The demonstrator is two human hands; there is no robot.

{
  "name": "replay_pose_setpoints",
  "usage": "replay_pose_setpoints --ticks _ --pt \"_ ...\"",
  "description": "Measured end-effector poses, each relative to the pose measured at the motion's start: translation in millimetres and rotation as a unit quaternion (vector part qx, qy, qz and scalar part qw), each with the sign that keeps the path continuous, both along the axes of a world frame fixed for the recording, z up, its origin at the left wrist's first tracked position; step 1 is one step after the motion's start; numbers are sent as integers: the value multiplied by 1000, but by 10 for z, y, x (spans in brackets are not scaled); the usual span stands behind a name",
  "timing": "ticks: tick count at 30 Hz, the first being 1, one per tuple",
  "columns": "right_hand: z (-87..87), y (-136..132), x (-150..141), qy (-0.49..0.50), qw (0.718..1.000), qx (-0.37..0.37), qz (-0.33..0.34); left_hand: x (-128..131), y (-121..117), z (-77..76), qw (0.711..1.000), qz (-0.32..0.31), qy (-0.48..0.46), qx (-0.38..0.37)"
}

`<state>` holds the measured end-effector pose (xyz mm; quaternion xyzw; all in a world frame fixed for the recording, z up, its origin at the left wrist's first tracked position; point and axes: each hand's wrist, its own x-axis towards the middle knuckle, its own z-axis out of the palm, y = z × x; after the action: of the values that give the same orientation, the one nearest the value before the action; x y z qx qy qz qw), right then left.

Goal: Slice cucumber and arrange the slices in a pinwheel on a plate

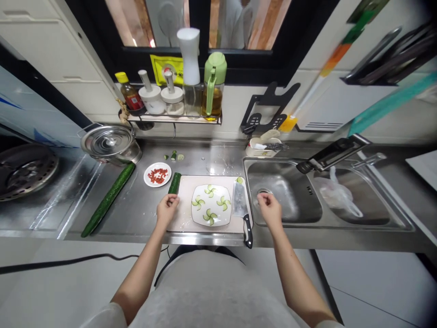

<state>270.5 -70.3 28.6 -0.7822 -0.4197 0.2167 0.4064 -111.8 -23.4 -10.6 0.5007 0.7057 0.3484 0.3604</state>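
Our left hand (166,210) is left of the square plate (211,200), its fingers bent at the short cucumber (175,183) there; we cannot tell if they grip it. Our right hand (271,212) is right of the plate, fingertips pinched together, nothing showing in them. The short cucumber looks round, bumpy and firm, maybe slippery, so its middle seems best to grab. The thin slices (210,217) on the smooth plate look bendy and easy to tear.
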Motion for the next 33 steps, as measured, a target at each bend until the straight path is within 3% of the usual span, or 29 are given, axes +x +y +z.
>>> replay_pose_setpoints --ticks 5,10,15,21,25,33 --pt "-158 -262 49 44 999 -10 -16 -133 -99 18 999 29 -34 19" --pt "-215 -314 -17 58 998 -7 -5 -287 -66 34 998 34 -21 44" --pt "-270 -295 26 56 998 -4 9 -525 253 112 995 61 65 47" --pt "-334 -318 45 51 999 -15 10 -732 803 185 970 72 231 -30" --pt "-344 -362 46 48 998 -28 19 -784 1036 121 950 41 300 -74" --pt "-333 -364 17 34 998 -54 23 -733 1250 -28 946 -15 315 -79"
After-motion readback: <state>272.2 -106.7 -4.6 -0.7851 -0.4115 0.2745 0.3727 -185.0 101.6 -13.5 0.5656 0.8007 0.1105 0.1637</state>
